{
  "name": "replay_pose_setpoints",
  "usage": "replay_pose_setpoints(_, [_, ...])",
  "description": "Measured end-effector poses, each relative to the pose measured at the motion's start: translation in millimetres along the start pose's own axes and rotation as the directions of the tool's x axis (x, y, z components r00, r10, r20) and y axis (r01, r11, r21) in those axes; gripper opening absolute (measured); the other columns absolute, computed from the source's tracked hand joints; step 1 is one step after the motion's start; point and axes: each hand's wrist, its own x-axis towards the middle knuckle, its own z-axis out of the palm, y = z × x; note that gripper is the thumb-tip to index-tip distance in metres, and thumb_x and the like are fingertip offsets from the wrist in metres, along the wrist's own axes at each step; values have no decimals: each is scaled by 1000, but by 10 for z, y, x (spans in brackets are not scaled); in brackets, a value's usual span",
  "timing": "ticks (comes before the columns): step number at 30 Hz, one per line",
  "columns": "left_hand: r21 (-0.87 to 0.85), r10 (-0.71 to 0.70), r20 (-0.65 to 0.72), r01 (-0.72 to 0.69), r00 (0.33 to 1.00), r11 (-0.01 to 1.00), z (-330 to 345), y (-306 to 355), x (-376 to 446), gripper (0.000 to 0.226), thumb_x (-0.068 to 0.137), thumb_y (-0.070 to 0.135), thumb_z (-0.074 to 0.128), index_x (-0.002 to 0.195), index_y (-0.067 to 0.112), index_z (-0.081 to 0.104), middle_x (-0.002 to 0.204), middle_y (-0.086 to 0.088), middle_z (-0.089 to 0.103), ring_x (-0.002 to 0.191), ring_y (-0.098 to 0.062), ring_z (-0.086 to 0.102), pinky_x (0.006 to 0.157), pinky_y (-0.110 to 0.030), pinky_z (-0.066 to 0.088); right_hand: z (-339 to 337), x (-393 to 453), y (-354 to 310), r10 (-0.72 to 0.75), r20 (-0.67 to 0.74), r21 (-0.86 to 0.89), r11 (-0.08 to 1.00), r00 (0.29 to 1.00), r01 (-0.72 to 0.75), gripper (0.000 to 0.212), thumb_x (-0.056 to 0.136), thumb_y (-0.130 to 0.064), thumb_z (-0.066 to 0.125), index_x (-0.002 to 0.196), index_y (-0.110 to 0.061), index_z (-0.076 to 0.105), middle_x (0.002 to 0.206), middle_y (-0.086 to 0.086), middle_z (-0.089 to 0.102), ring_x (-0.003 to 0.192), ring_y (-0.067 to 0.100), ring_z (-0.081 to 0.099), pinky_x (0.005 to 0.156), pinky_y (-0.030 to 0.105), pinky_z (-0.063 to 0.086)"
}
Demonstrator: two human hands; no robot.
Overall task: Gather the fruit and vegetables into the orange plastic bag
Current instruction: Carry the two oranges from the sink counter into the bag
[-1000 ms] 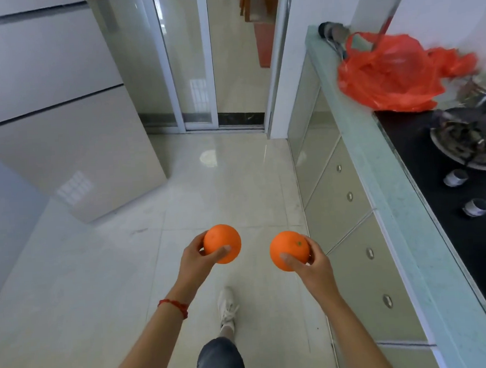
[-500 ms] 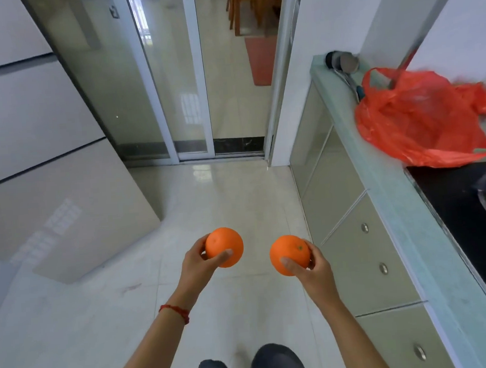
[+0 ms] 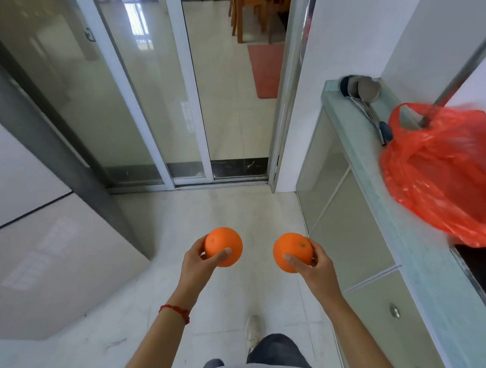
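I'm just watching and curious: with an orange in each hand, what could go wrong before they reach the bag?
Both hands are full: the left hand and right hand each hold an orange, so none is free to open the orange bag. The bag overhangs the counter edge; dropped fruit might drag it off.

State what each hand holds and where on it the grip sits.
The left hand grips one orange around its side, thumb in front. The right hand grips another orange likewise.
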Motion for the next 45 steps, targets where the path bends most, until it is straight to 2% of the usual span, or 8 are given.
replay_pose_setpoints(10, [66,5,44,-8,999,998,284,608,1175,60,78,23,69,131,13,43,128,-11,50,105,-24,49,86,-37,46,-39,1148,-400,63,-41,57,997,997,-60,75,63,-34,79,129,-20,45,125,6,54,106,24,55,85,33,46])
replay_pose_setpoints(16, [127,31,199,-57,980,990,529,913,1948,60,77,22,70,130,13,43,130,-13,50,105,-24,49,89,-40,47,-30,1641,-542,114,-183,117,989,977,-93,77,62,-36,79,130,-20,46,125,5,54,106,24,55,90,38,48])
replay_pose_setpoints(19, [176,28,306,-85,952,981,684,1121,2307,59,78,21,69,130,14,43,130,-12,49,105,-23,48,91,-42,46,-26,1825,-644,142,-288,168,981,947,-96,66,69,-26,79,127,-18,49,123,6,56,104,23,56,86,34,47])
replay_pose_setpoints(25, [278,45,542,-229,839,933,1138,1524,2767,59,78,21,69,130,14,42,115,-2,48,103,-20,46,89,-38,43,-107,1932,-785,235,-475,272,956,848,-112,63,61,-36,76,118,-23,51,115,-2,56,98,17,54,76,23,43])
replay_pose_setpoints(31, [297,22,727,-344,686,891,1703,1777,2879,67,65,28,78,124,13,51,110,-3,54,95,-21,51,73,-28,41,-264,1761,-730,366,-639,398,910,676,-117,57,74,-18,74,125,-18,48,113,-1,52,100,18,50,80,30,38])
replay_pose_setpoints(36, [293,-21,834,-410,552,864,2185,1870,2741,95,35,57,62,120,13,54,104,-6,60,90,-22,57,71,-26,43,-423,1525,-627,448,-722,468,878,527,-106,61,75,-20,73,129,-18,45,113,1,52,99,19,50,80,31,38])
replay_pose_setpoints(41, [256,-34,903,-473,428,843,2651,1905,2526,88,35,58,60,113,17,56,98,-3,61,81,-13,58,62,-16,40,-673,1350,-578,479,-774,501,863,414,-62,57,77,-17,71,128,-18,47,112,1,52,97,18,50,79,30,37])
replay_pose_setpoints(45, [239,-36,918,-479,395,844,3019,1920,2401,76,36,57,62,103,23,57,95,-5,63,81,-15,58,62,-17,42,-934,1322,-500,464,-802,490,871,377,-31,57,77,-18,71,129,-17,46,112,-1,52,98,18,50,80,30,37])
